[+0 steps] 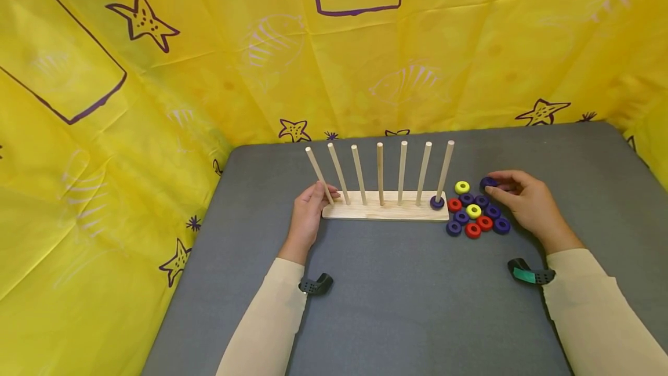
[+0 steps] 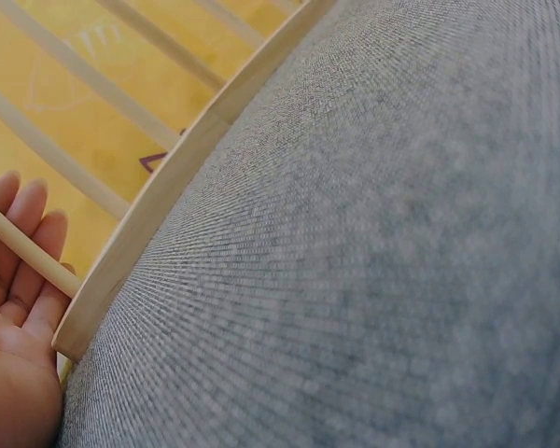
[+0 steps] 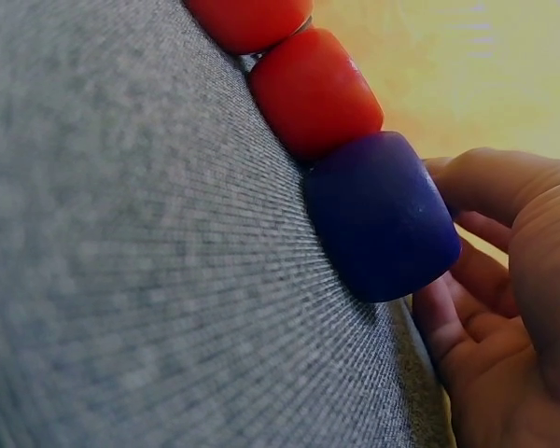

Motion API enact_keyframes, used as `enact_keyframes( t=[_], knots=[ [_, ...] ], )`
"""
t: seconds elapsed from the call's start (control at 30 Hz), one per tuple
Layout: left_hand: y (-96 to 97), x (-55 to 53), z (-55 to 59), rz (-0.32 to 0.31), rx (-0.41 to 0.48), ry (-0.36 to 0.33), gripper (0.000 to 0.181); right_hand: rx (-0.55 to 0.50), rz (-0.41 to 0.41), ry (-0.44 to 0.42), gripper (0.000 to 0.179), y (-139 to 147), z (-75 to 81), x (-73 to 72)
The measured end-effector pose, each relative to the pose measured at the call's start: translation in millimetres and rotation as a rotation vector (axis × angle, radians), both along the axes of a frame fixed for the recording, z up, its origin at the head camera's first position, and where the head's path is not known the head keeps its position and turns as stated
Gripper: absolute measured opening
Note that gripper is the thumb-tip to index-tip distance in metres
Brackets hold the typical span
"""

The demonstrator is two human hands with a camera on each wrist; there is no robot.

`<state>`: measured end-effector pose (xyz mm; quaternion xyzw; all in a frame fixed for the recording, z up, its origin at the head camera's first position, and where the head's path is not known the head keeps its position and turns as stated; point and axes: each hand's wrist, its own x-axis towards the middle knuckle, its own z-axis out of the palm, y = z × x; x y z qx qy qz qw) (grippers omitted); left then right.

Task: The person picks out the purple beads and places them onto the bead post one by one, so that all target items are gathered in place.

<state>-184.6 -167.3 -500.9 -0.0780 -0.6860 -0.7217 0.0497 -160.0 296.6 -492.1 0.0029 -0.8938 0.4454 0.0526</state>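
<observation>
A wooden rack point(image 1: 360, 211) with a row of upright pegs stands on the table, a dark blue ring point(image 1: 437, 203) around the base of its rightmost peg. At the rack's left end, my left hand point(image 1: 309, 213) holds the end peg point(image 2: 28, 250), fingers behind it; the thumb is out of the left wrist view. Beyond the loose rings, my right hand point(image 1: 527, 202) pinches another dark blue ring point(image 1: 489, 182) between thumb and fingers. In the right wrist view that ring is hidden behind a nearer blue ring point(image 3: 383, 219) on the table.
Several loose rings lie clustered right of the rack, among them a yellow ring point(image 1: 461, 187), a red ring point(image 1: 472, 230) and a blue ring point(image 1: 454, 228). The grey table point(image 1: 386, 295) ends at a yellow patterned cloth point(image 1: 344, 86) behind and to the left.
</observation>
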Motion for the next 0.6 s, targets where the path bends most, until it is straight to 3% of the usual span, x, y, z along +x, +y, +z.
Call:
enact_keyframes(
  t=[0.6],
  knots=[
    [1.0,-0.7,0.2,0.000,0.035,0.012,0.052,-0.066,-0.014,0.088,0.034,0.6,-0.1,-0.7]
  ],
)
